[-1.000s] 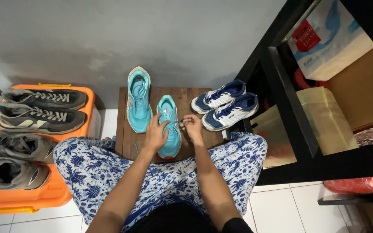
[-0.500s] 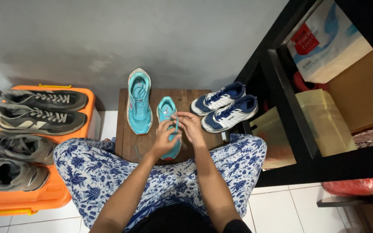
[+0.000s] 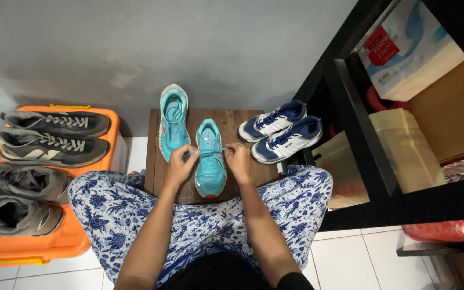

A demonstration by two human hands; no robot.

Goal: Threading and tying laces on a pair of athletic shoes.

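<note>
Two teal running shoes stand on a small brown wooden stool (image 3: 253, 177) in front of me. The nearer teal shoe (image 3: 210, 169) lies between my hands. My left hand (image 3: 180, 164) pinches one end of its teal lace (image 3: 206, 151) on the shoe's left side. On the right side my right hand (image 3: 237, 157) pinches the other end, and the lace is stretched straight across the shoe. The second teal shoe (image 3: 173, 121) rests further back on the left, untouched.
A blue and white pair of sneakers (image 3: 280, 131) sits on the stool's right end. An orange plastic box lid (image 3: 55, 244) at the left carries several grey shoes (image 3: 49, 137). A black shelf unit (image 3: 361, 134) with bags and a cardboard box stands at the right. My knees in blue patterned cloth flank the stool.
My hands were close together over the nearer shoe half a second ago; they have since moved apart sideways, pulling the lace taut across it.
</note>
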